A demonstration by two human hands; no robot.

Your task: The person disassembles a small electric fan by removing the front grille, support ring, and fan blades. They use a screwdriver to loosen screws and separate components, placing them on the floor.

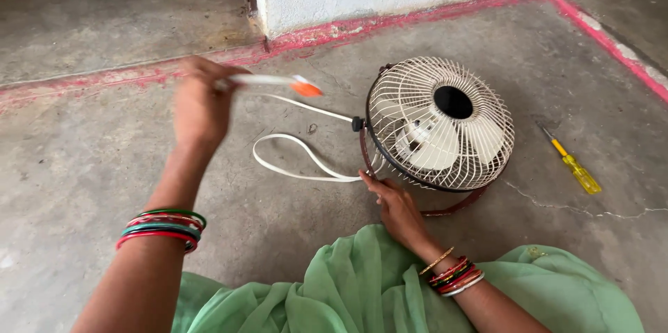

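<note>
Green cloth (348,291) nearest; left hand (200,107) clutches white tool (271,81), right hand (396,204) open-fingered steadies fan (440,124) on concrete floor (83,159).

Cream wire-caged fan (440,124), tilted, floor-bound

Colourful bangles (164,228) on both wrists, seemingly draped green cloth (362,291)

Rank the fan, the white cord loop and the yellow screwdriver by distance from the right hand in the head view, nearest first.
1. Fan: the right hand touches its lower rim, just above the hand.
2. White cord loop: on the floor to the hand's upper left.
3. Yellow screwdriver: far right, beyond the fan.
</note>
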